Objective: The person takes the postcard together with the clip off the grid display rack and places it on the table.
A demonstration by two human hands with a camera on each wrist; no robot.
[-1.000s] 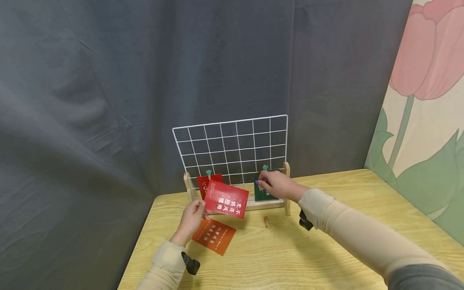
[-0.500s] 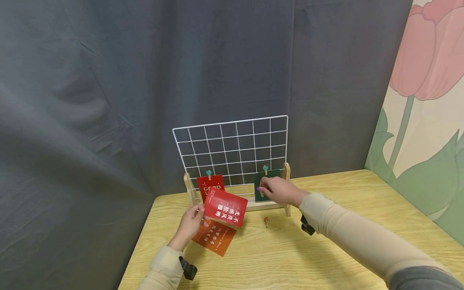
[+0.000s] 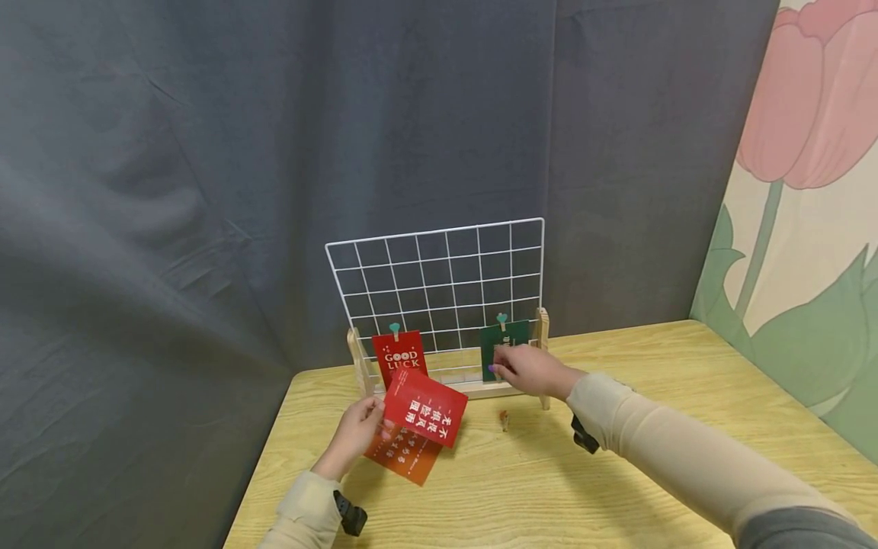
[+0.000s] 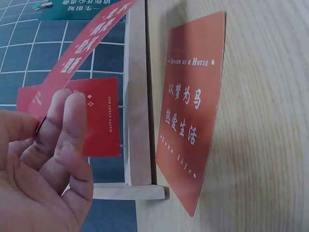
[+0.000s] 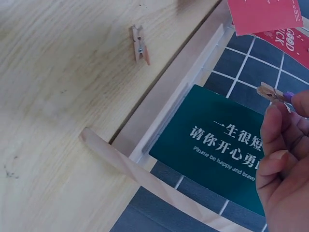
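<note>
My left hand [image 3: 355, 431] pinches a red card [image 3: 427, 407] with white writing by its left edge, tilted above the table. Beneath it an orange card [image 3: 406, 462] lies on the table, partly covered in the head view. My right hand [image 3: 533, 370] pinches a small wooden clothespin [image 5: 269, 92] with a purple piece on it, in front of a green card [image 5: 207, 140]. That green card hangs on the white wire grid [image 3: 439, 267] from a clip with a teal heart [image 3: 502, 318]. Another red card [image 3: 388, 349], reading GOOD LUCK, hangs at the grid's left from a similar clip [image 3: 394, 328].
A loose clothespin [image 5: 139, 46] lies on the wooden table [image 3: 549, 488] in front of the grid's wooden stand [image 3: 543, 335]. Dark curtain [image 3: 439, 114] hangs behind, and a tulip-painted panel [image 3: 809, 229] stands at the right.
My left hand has moved down and slightly left, lowering and turning the red card, so more of the GOOD LUCK card shows. The right hand has dropped a little, with the clothespin still pinched.
</note>
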